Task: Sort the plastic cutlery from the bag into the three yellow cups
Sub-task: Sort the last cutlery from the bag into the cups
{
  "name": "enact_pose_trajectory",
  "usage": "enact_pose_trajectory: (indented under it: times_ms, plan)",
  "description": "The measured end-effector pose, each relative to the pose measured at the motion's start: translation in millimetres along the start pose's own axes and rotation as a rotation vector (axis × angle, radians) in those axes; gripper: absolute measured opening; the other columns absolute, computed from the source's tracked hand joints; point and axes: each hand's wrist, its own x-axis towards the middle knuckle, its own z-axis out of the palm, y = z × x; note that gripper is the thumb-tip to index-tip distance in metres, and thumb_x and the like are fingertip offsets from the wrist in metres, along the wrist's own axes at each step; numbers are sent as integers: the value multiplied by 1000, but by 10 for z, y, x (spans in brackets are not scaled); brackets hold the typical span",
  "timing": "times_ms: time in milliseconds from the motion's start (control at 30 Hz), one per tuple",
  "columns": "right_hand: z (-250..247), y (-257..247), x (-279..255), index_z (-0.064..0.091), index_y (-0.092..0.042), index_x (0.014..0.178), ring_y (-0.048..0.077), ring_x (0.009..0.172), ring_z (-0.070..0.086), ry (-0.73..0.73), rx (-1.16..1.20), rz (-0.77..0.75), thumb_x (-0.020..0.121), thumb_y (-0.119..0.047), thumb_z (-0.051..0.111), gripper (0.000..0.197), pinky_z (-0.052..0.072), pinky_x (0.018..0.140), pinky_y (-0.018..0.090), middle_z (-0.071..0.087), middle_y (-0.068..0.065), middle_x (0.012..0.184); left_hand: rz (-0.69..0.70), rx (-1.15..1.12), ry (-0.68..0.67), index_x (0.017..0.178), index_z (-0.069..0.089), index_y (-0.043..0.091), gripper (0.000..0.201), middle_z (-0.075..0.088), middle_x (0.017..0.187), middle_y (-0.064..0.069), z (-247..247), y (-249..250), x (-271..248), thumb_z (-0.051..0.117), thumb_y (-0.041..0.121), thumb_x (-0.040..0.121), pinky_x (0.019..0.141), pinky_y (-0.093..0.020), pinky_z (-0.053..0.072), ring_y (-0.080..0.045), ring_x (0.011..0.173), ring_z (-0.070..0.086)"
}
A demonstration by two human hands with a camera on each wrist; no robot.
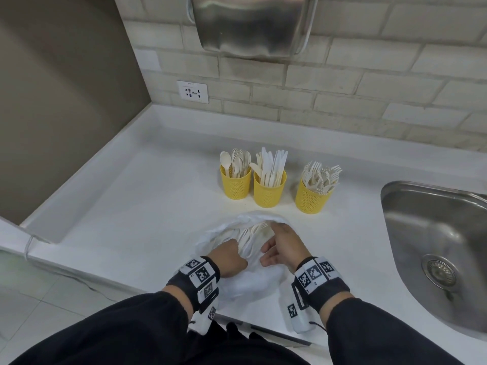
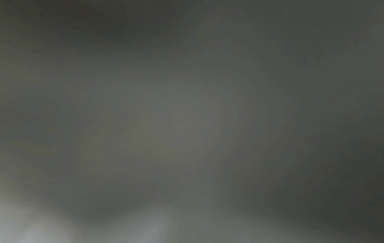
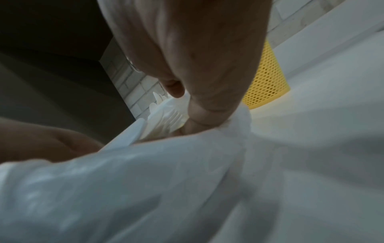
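Observation:
Three yellow mesh cups stand in a row on the white counter: the left cup (image 1: 235, 184) holds spoons, the middle cup (image 1: 269, 192) knives, the right cup (image 1: 312, 198) forks. In front of them lies a white plastic bag (image 1: 253, 280), its mouth open, with pale forks (image 1: 254, 230) inside. My left hand (image 1: 238, 248) is curled into a fist on the bag's near left edge, beside the fork handles. My right hand (image 1: 275, 227) pinches the bag's far rim. In the right wrist view that hand (image 3: 199, 118) holds the bag (image 3: 187, 180) beside the forks (image 3: 166, 113). The left wrist view is dark.
A steel sink (image 1: 434, 233) is sunk into the counter at the right. A tiled wall with a socket (image 1: 192, 92) and a steel dispenser (image 1: 250, 25) stands behind the cups. The counter's front edge (image 1: 118, 283) runs below my wrists.

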Motion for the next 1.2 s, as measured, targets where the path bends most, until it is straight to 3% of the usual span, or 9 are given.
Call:
enact_pose_trajectory:
  times_ms: [133,267,400,567,667,800,900,1000,1200]
  plan:
    - [-14,-64,36,54,-16,113,36,57,66,23,23,5,109,-38,34,30,61,65,46,64,22,77,52,-52,-20,111,52,12,26,59,105,-2,-22,-32,-38,60,28,92,80,-30,45,-20,97,58]
    - [-83,-98,107,64,-6,106,34,56,65,40,60,-55,108,-35,40,37,58,63,47,66,22,76,173,-75,-76,113,53,14,28,64,108,-5,-64,-64,-106,61,28,90,93,-39,50,-23,101,62]
    - [-162,-146,90,67,-5,97,31,64,66,21,123,-107,107,-37,44,41,54,64,42,66,16,76,302,-142,-45,121,47,16,32,65,112,-7,-87,-7,-161,60,22,92,94,-43,51,-26,102,63]
    - [-158,-264,19,72,-13,117,30,98,70,-38,189,-304,105,-25,42,35,56,85,43,77,11,105,363,-209,62,127,51,20,41,67,113,0,-84,60,-126,67,20,89,89,-32,50,-19,102,63]
    - [-64,-302,-2,73,-9,111,25,92,71,-30,-3,-425,106,-11,41,33,54,83,34,78,11,102,401,-265,116,117,55,23,33,65,101,9,-61,130,-97,69,20,87,80,-23,46,-12,96,62]
    - [1,-335,-9,76,-21,106,23,101,71,-21,-126,-500,99,-27,46,32,53,95,38,78,-2,104,430,-340,164,98,61,25,15,69,92,8,-79,227,-50,68,26,85,84,-34,53,-11,91,66]
    - [-51,-442,-94,73,-19,118,24,114,67,12,35,-489,100,-35,47,36,53,98,40,73,-8,120,459,-361,224,93,64,32,10,70,89,12,-173,268,-52,71,24,91,81,-26,51,-7,89,66]
    - [-154,-493,-185,65,-13,126,29,108,70,43,216,-446,110,-28,38,35,55,98,46,75,7,116,518,-607,323,99,66,34,15,71,81,26,-401,380,-141,74,22,94,69,-11,48,9,77,65]
    - [3,-589,-314,69,-14,112,29,90,73,-201,180,-241,109,-50,27,56,56,98,47,78,13,100,669,-946,353,88,64,26,13,66,68,16,-876,813,-367,70,35,96,68,-21,48,-4,65,63]
